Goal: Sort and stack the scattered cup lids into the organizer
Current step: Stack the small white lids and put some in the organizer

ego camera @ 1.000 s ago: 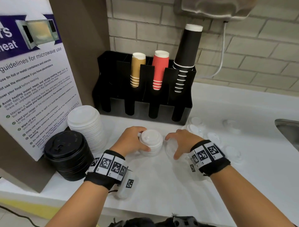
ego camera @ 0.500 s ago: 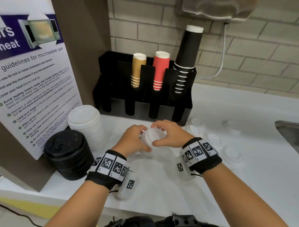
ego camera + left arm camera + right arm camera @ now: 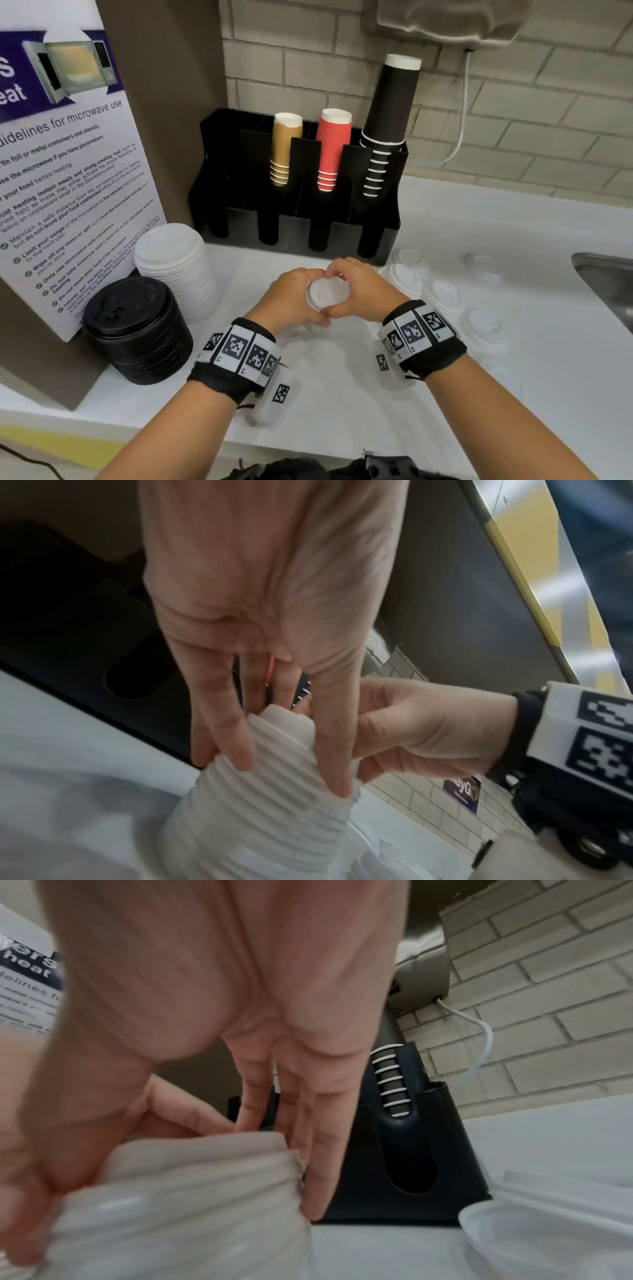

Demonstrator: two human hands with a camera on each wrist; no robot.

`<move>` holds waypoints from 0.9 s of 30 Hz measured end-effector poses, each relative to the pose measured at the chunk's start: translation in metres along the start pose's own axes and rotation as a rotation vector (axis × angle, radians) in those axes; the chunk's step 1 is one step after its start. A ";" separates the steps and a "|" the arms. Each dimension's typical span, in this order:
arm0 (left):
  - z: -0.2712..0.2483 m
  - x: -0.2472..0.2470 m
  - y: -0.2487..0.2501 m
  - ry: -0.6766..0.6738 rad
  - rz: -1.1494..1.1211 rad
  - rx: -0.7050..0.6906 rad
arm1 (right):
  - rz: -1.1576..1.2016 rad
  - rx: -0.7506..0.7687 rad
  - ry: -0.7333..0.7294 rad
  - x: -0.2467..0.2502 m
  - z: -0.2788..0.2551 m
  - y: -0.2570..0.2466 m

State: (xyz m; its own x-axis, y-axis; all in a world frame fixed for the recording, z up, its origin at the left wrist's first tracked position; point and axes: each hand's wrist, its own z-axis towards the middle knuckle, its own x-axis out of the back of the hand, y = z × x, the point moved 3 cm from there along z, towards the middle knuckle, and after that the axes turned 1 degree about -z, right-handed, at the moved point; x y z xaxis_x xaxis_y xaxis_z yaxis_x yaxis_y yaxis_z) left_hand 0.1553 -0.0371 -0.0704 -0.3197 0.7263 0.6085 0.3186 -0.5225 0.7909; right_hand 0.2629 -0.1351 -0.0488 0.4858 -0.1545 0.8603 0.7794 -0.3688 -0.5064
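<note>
Both hands wrap a small stack of white lids (image 3: 327,294) on the white counter, just in front of the black organizer (image 3: 294,219). My left hand (image 3: 291,301) grips the stack's left side; in the left wrist view its fingers (image 3: 236,739) lie down the ribbed stack (image 3: 267,799). My right hand (image 3: 356,291) grips the right side, thumb in front; in the right wrist view the stack (image 3: 178,1199) sits between thumb and fingers (image 3: 318,1150). Several loose white lids (image 3: 442,294) lie scattered to the right.
A tall stack of larger white lids (image 3: 174,263) and a stack of black lids (image 3: 137,329) stand at the left by a microwave poster (image 3: 65,192). The organizer holds tan, red and black cup stacks (image 3: 387,130). A steel sink (image 3: 606,284) is at the right edge.
My right hand came in from the counter at the right and closed round the small white stack beside my left hand; both hands and the stack shifted slightly towards the organizer.
</note>
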 end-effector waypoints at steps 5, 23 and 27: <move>0.005 -0.004 0.002 -0.009 0.005 0.011 | 0.183 -0.016 -0.105 0.012 -0.010 0.020; 0.006 -0.007 -0.002 -0.003 -0.068 0.026 | -0.403 -0.383 -0.299 0.030 -0.034 0.078; 0.006 -0.008 -0.001 0.000 -0.048 0.027 | -0.267 -0.357 -0.154 0.048 -0.037 0.081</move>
State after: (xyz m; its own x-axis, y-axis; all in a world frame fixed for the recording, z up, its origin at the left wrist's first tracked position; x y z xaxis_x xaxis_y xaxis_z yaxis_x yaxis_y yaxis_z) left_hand 0.1629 -0.0394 -0.0768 -0.3351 0.7500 0.5703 0.3273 -0.4749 0.8169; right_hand 0.3344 -0.2061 -0.0462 0.3610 0.1159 0.9253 0.7135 -0.6732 -0.1940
